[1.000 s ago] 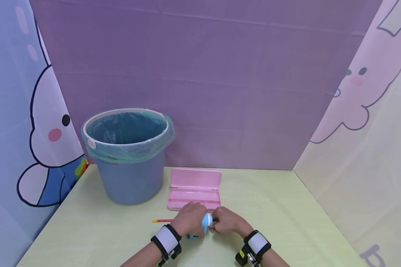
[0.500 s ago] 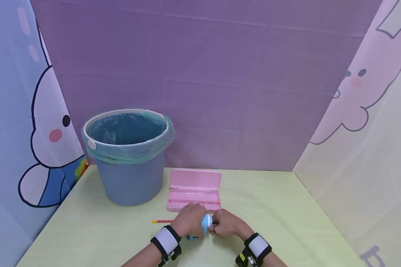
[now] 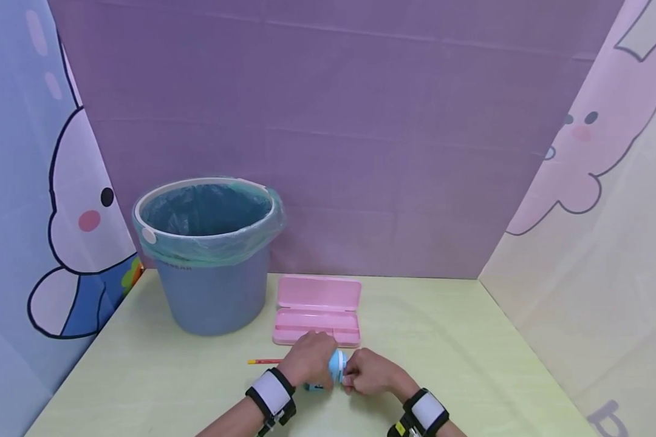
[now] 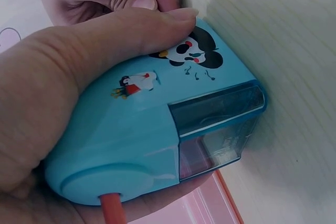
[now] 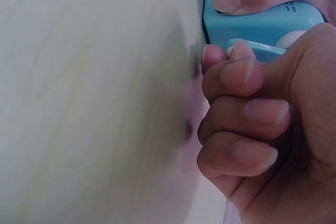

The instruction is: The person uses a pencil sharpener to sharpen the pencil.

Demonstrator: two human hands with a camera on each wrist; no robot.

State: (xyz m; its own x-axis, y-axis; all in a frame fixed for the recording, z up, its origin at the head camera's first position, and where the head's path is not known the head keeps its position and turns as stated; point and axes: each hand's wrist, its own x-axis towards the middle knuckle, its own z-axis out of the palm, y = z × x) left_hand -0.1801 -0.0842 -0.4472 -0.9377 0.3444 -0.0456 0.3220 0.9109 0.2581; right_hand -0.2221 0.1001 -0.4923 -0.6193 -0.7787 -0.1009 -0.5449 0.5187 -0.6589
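A light-blue crank pencil sharpener (image 4: 142, 129) with penguin-like pictures and a clear shavings drawer lies tilted in my left hand (image 3: 310, 358). In the left wrist view the thumb presses along its top and the palm wraps its side. A red pencil (image 4: 112, 209) sticks into the hole at its end; the head view shows this pencil (image 3: 264, 362) pointing left. On the opposite end my right hand (image 3: 376, 371) pinches the crank (image 5: 262, 50) between thumb and forefinger, the other fingers curled. The knob itself is hidden by the fingers.
Just beyond the hands a pink pencil case (image 3: 319, 292) lies with its lid raised. A blue bucket (image 3: 215, 297) lined with a plastic bag stands at the back left. A purple sheet (image 3: 339, 152) hangs behind the table (image 3: 448, 340).
The right hand has shifted slightly down and toward the person, turning with the crank. The left hand, sharpener and pencil stay in nearly the same place.
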